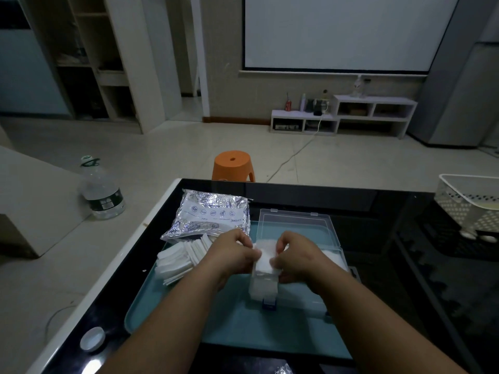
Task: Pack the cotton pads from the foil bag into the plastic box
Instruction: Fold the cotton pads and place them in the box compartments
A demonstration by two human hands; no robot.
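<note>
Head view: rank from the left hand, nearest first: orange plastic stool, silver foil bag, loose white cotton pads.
1. Loose white cotton pads, just left of the left hand.
2. Silver foil bag, behind the pads.
3. Orange plastic stool, on the floor behind.

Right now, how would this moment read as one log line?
left hand, right hand: pinching cotton pads | place: over plastic box | loose pile: beside foil bag

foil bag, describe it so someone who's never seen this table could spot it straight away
On the black glass table is a teal tray; the foil bag lies at its far left corner, beyond the fanned pile of cotton pads. It is crinkled, shiny silver with blue print, unlike the matte white pads and the clear plastic box to its right.
</note>
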